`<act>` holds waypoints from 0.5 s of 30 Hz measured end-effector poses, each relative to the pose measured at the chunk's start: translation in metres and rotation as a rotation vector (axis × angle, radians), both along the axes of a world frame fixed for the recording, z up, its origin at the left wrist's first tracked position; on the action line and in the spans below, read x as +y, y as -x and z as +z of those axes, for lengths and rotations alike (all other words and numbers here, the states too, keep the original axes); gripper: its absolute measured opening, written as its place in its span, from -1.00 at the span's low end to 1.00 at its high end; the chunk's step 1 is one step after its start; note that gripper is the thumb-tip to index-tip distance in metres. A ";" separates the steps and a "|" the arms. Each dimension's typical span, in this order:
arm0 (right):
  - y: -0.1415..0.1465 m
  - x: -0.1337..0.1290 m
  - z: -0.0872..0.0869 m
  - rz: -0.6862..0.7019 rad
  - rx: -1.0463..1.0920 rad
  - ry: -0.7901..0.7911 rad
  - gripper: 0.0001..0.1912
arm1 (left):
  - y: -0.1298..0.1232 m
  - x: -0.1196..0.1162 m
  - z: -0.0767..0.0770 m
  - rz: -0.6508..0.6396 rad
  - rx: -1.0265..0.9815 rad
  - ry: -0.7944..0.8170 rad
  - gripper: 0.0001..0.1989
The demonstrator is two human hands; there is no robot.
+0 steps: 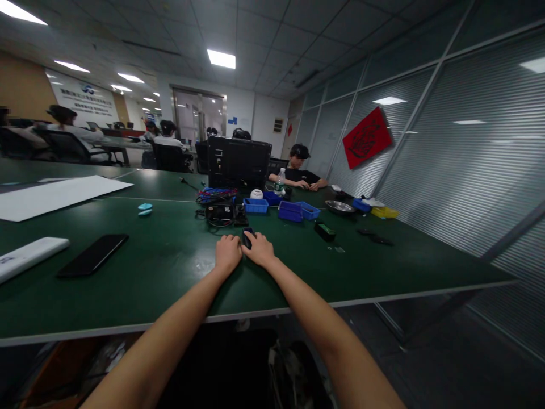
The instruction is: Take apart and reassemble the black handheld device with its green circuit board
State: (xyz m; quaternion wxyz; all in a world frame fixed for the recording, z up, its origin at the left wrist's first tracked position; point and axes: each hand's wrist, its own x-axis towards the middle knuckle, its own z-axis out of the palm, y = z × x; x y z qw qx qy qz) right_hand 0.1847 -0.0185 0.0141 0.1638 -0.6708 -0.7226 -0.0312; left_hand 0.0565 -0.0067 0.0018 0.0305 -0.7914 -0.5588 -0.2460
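A small dark box-like object (247,238) rests on the green table in front of me. My right hand (260,250) is closed on it, thumb on the near side and fingers over its right side. Close beside its left edge lies my left hand (229,251), fingers curled down toward the tabletop; what they hold, if anything, is hidden. Just beyond my hands sit a black device with cables (219,212) and a small black stand (240,216). Off to the right is an open black case with a green circuit board (325,230).
Behind stand a monitor (239,162), blue trays (290,211), a baseball (256,194) and a water bottle (280,180). A metal plate (340,207) and yellow tray (384,212) are right. Left lie a black phone (93,255) and white bar (32,257). A person (298,170) sits opposite.
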 end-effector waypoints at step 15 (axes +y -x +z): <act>-0.111 0.000 -0.011 -0.543 0.019 -0.036 -0.46 | 0.067 0.017 0.005 0.177 -0.019 0.032 -0.70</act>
